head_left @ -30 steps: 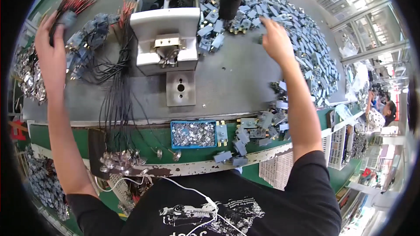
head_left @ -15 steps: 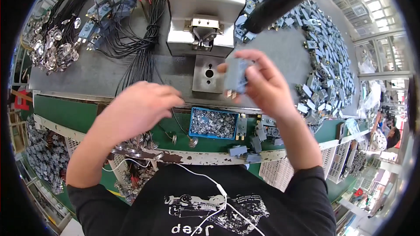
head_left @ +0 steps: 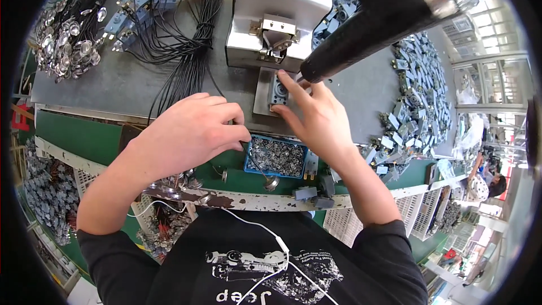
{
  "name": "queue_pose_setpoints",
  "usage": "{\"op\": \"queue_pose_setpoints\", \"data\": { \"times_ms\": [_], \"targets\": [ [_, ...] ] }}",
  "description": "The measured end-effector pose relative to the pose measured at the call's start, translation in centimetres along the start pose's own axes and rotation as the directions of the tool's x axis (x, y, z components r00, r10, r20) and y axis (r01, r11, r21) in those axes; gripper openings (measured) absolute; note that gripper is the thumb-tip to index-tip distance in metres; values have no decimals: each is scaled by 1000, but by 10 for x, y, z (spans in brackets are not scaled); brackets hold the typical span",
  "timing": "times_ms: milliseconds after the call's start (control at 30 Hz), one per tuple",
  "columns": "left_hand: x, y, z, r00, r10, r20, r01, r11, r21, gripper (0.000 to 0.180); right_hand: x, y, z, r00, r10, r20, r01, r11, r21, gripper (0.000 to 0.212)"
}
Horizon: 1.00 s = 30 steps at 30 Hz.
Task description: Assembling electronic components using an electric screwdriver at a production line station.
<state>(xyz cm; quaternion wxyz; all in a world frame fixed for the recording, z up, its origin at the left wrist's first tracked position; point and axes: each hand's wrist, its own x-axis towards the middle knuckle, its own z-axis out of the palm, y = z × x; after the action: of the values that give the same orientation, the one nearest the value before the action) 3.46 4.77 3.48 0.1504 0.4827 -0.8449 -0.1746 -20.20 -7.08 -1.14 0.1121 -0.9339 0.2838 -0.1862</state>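
From where I stand, the broad grey bench takes up most of the view, with a great heap of blue-grey plastic parts spread along its right side. At the back is the white machine, a metal fixture on its front. A thick black tool slants in from the upper right, its narrow end just beside the worker's right hand. Left of the machine, a bundle of black wires with red tips trails toward the front edge.

The left hand is in the air over that edge, its fingers curled in and their tips drawn together by the corner of the blue tray of small metal pieces; I can't tell whether they grip anything. The right hand reaches over the flat metal plate in front of the machine, thumb and forefinger spread around a grey block and gripping it. The block lies on the plate, the forefinger's tip at its far end and the thumb at its near end, its face showing between them. Smallest of all, a silver disc sits below the tray, at the end of a thin dark wire
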Motion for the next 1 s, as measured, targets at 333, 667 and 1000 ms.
{"op": "queue_pose_setpoints", "data": {
  "times_ms": [333, 667, 1000],
  "targets": [
    [23, -1, -1, 973, 97, -210, -90, 995, 44, 21, -21, -41, -76, 887, -1, 461, -243, 849, 470, 53],
    [33, -11, -4, 995, -80, -60, 65, 973, -221, 23, 18, 13, -72, 905, -181, 385, 1, 906, 424, 29],
    [41, 7, -11, 957, -130, -260, 87, 982, -170, 28, -11, -8, -37, 947, 72, -314, 83, 887, 454, 47]
  ]
}}
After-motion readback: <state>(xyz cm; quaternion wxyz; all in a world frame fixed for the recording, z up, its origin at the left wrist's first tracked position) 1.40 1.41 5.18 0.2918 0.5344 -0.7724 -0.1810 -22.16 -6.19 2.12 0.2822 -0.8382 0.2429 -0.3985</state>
